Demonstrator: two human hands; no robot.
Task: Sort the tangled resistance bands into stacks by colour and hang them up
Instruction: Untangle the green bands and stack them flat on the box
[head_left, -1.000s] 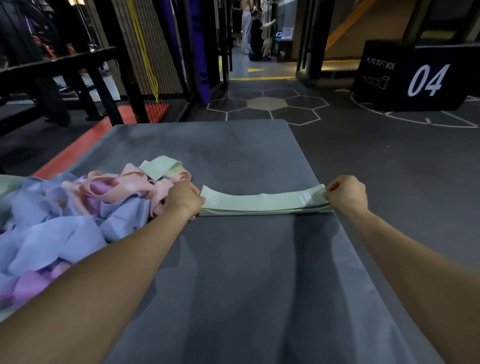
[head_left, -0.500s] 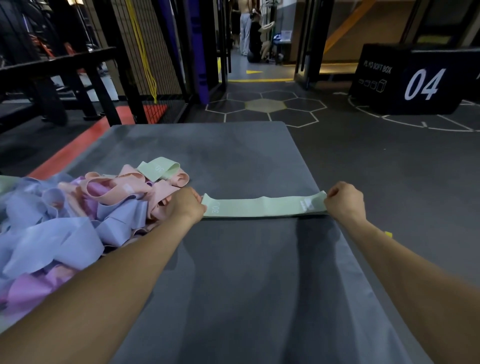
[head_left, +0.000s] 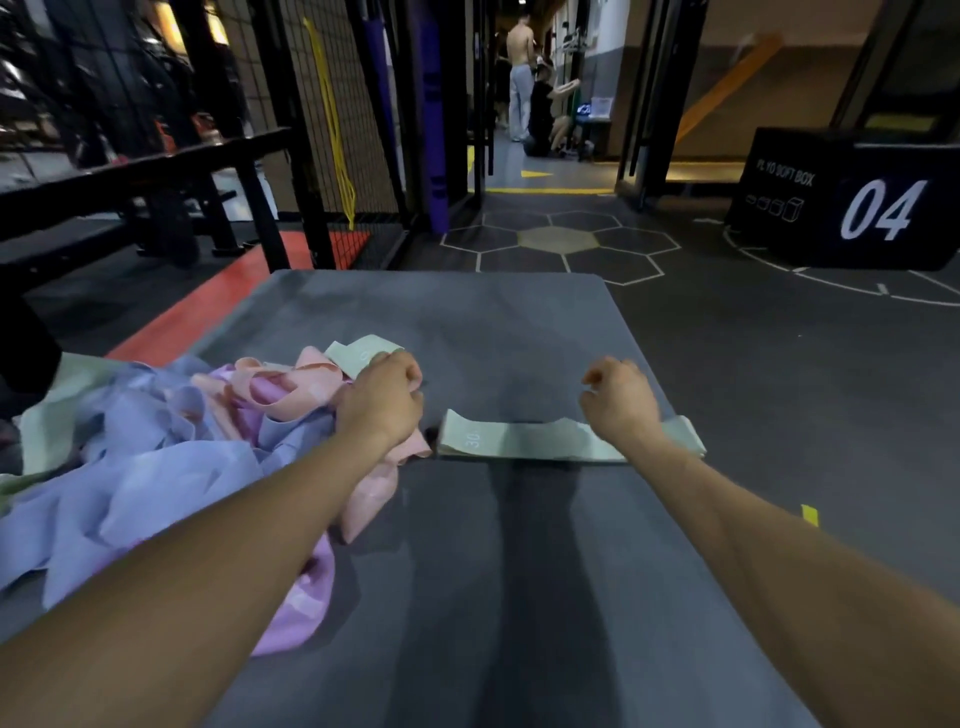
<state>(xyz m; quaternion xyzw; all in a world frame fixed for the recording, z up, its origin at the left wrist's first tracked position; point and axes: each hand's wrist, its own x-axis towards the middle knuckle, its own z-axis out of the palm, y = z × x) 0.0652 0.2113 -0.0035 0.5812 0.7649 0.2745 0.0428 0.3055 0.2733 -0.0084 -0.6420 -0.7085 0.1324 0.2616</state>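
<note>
Green bands (head_left: 524, 441) flat fabric stack; mat (head_left: 467, 322) matte.

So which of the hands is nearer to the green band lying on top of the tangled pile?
Left. The left hand touches that pale green fabric band at the pile's far edge; the right hand is apart from it, above the flat green stack.

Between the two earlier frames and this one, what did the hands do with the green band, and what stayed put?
Both hands let go of the green band stack, which they had held at either end. The left hand moved back to the tangled pile and now touches a green band on top of it; whether it grips is unclear. The right hand lifted, loosely curled and holding nothing. The stack stayed flat on the grey mat; the pile looks unchanged.
</note>
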